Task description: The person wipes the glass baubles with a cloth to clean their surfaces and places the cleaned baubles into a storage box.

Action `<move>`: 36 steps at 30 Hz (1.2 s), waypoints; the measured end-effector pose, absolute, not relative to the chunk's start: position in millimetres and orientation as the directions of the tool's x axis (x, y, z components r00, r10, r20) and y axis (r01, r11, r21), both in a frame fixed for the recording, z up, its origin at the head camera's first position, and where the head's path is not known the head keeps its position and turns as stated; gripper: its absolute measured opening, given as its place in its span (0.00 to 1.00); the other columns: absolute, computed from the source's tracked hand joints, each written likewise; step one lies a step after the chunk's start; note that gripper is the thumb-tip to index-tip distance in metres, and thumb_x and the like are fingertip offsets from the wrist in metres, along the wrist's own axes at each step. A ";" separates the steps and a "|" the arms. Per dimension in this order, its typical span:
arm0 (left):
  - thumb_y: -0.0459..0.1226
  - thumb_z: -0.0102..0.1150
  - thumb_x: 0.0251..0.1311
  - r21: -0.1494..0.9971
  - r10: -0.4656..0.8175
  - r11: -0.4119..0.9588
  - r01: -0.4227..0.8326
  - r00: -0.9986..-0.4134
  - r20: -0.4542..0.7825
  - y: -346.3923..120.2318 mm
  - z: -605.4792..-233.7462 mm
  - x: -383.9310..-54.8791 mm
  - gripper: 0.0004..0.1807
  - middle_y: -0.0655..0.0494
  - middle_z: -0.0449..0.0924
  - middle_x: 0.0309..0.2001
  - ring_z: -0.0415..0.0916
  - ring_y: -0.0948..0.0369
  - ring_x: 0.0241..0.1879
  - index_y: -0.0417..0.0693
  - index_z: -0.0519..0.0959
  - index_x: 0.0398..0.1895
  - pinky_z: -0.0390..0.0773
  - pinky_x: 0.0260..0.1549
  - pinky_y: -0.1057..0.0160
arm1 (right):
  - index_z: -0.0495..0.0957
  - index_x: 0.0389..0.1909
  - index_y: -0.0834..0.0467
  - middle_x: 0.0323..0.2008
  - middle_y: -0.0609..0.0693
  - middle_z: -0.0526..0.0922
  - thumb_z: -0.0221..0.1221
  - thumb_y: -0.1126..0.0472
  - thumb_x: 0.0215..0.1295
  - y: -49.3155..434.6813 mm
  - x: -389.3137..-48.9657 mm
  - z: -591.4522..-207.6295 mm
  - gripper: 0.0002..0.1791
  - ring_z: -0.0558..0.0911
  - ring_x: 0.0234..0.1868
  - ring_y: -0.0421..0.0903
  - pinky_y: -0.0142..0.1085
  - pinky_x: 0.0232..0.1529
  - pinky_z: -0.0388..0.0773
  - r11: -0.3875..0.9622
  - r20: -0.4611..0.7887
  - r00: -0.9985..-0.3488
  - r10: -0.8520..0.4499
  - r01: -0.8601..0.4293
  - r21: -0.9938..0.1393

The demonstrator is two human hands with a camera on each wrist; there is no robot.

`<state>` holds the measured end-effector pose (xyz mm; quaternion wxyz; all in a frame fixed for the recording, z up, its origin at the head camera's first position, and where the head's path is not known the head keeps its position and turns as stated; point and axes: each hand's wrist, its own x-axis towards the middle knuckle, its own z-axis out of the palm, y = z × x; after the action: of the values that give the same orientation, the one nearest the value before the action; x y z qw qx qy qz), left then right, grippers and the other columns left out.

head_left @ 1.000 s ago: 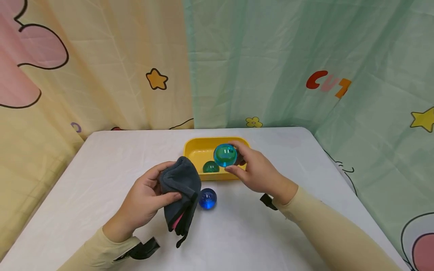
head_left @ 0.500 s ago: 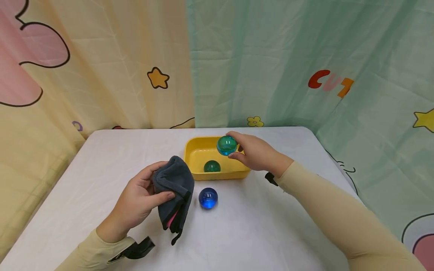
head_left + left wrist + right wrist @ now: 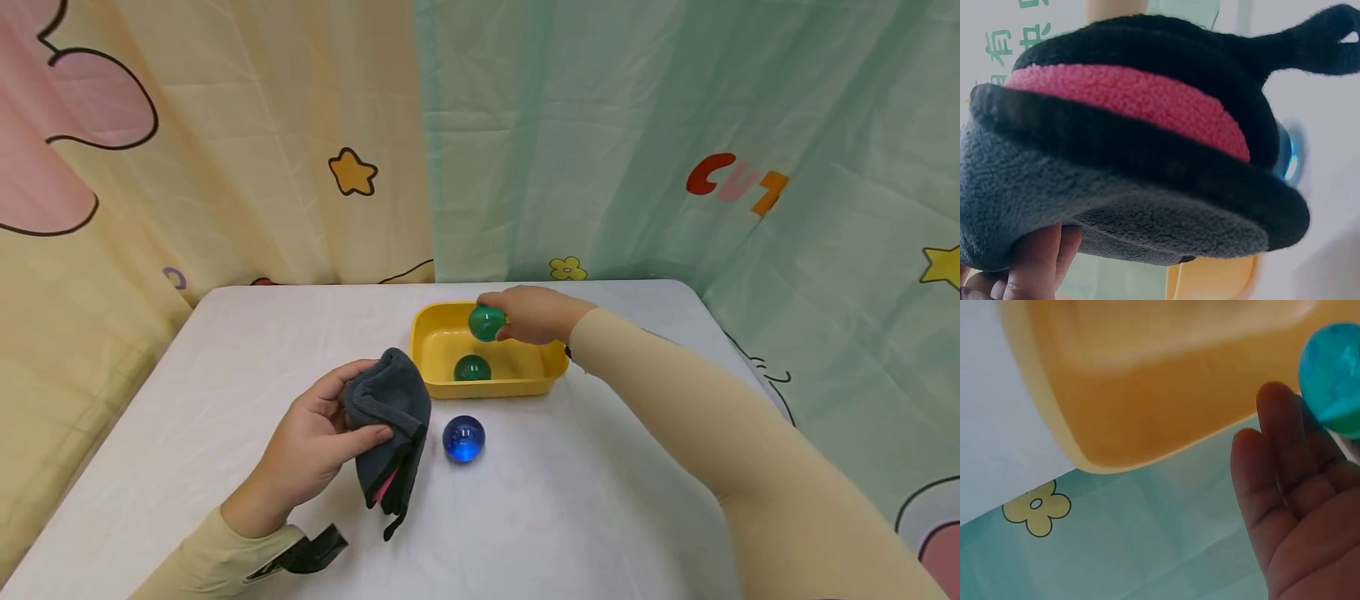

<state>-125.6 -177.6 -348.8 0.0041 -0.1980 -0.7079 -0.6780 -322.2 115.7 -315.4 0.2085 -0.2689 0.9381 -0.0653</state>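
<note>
My left hand (image 3: 311, 442) grips a folded dark grey cloth (image 3: 386, 400) with black edging, a pink inner layer and a hanging loop. The pink layer (image 3: 1141, 97) faces the left wrist camera. Over the yellow tray (image 3: 498, 390), my right hand (image 3: 536, 315) holds a clear ball (image 3: 486, 323) between thumb and fingers; it looks green in the head view and turquoise in the right wrist view. A dark green ball (image 3: 472, 367) lies inside the tray near its front wall. On the table in front of the tray sits a blue ball (image 3: 463, 439), just right of the cloth.
The white table (image 3: 300, 333) has rounded far corners. Printed curtains (image 3: 600, 125) hang behind it and along both sides. A black strap (image 3: 307, 552) sticks out from the left wrist.
My right hand has carried its ball up and back, then left, over the tray. The left hand with the cloth has shifted slightly left. The blue ball and the tray ball stay put.
</note>
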 end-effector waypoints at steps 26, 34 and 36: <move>0.21 0.71 0.58 0.955 0.262 0.118 0.271 -0.937 0.233 -169.0 -348.9 -122.3 0.39 0.31 0.74 0.67 0.84 0.62 0.52 0.41 0.69 0.73 0.86 0.50 0.68 | 0.71 0.76 0.45 0.71 0.48 0.78 0.67 0.61 0.72 94.8 -347.3 -344.3 0.33 0.74 0.71 0.51 0.53 0.80 0.64 0.858 -0.491 -0.720 -0.491 -0.497 -0.131; 0.21 0.71 0.58 0.953 0.260 0.125 0.275 -0.936 0.236 -168.3 -349.6 -120.8 0.39 0.31 0.74 0.67 0.85 0.62 0.52 0.41 0.69 0.73 0.87 0.49 0.68 | 0.71 0.77 0.45 0.72 0.49 0.76 0.68 0.62 0.71 94.6 -349.0 -341.7 0.34 0.73 0.72 0.51 0.53 0.81 0.63 0.867 -0.510 -0.713 -0.481 -0.472 -0.157; 0.21 0.71 0.58 0.953 0.262 0.122 0.276 -0.935 0.238 -167.9 -349.6 -120.7 0.39 0.30 0.74 0.66 0.85 0.62 0.52 0.40 0.69 0.73 0.87 0.49 0.68 | 0.72 0.76 0.45 0.72 0.48 0.77 0.68 0.61 0.71 95.6 -349.5 -342.5 0.34 0.74 0.71 0.51 0.53 0.81 0.63 0.870 -0.510 -0.716 -0.477 -0.465 -0.161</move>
<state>-120.7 -167.9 -349.6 0.0058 -0.1795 -0.7491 -0.6376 -349.5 95.6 -342.5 0.2784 -0.2544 0.9261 -0.0107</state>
